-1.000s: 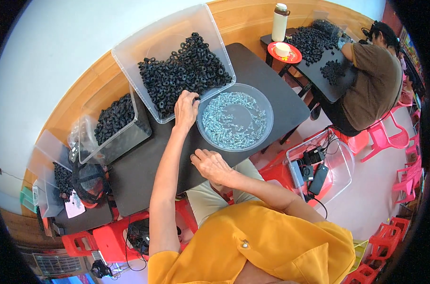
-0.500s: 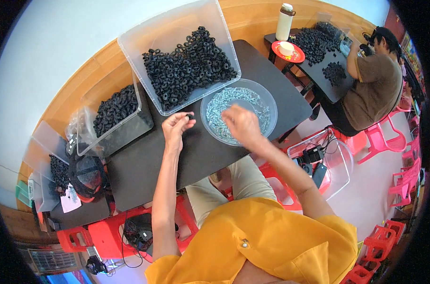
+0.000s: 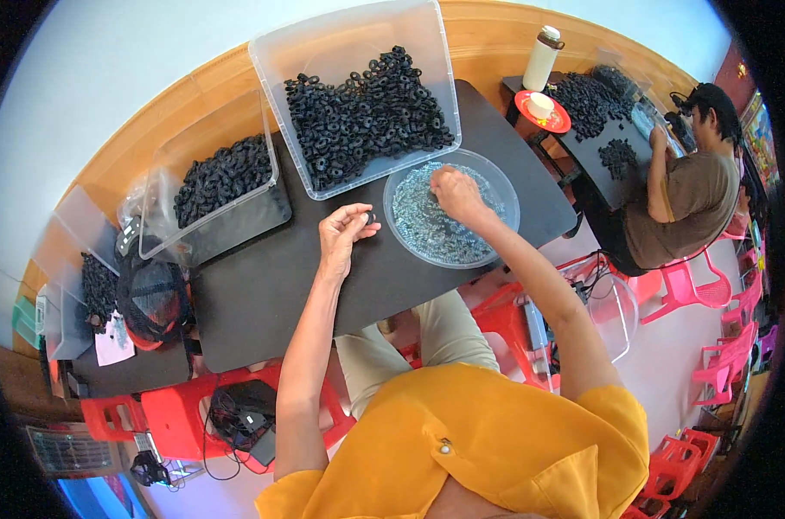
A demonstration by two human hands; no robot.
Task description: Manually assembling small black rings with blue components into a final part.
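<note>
Over the dark table, my left hand (image 3: 344,238) pinches a small black ring-shaped part (image 3: 371,217) between thumb and fingertips. My right hand (image 3: 458,194) is over the far part of a round clear basin (image 3: 512,214), its fingers drawn together. Many small shiny silvery pieces (image 3: 449,248) cover the basin's bottom; their exact kind is too small to tell. Whatever the right fingertips hold is hidden. Just beyond my left hand, a large clear bin (image 3: 358,35) leans tilted toward me, holding a heap of black ring-shaped parts (image 3: 358,121).
Left of it stands another clear bin (image 3: 237,227) of black parts. A black mesh-topped cap (image 3: 153,298) lies farther left. At the right, a co-worker (image 3: 695,186) sits at a second table with black parts, a bottle (image 3: 542,60) and a red plate (image 3: 558,122). Red stools (image 3: 176,419) stand below.
My right hand has moved farther away from me across the basin. My left hand still holds the black part. The view has shifted slightly, and the co-worker's arm has changed position.
</note>
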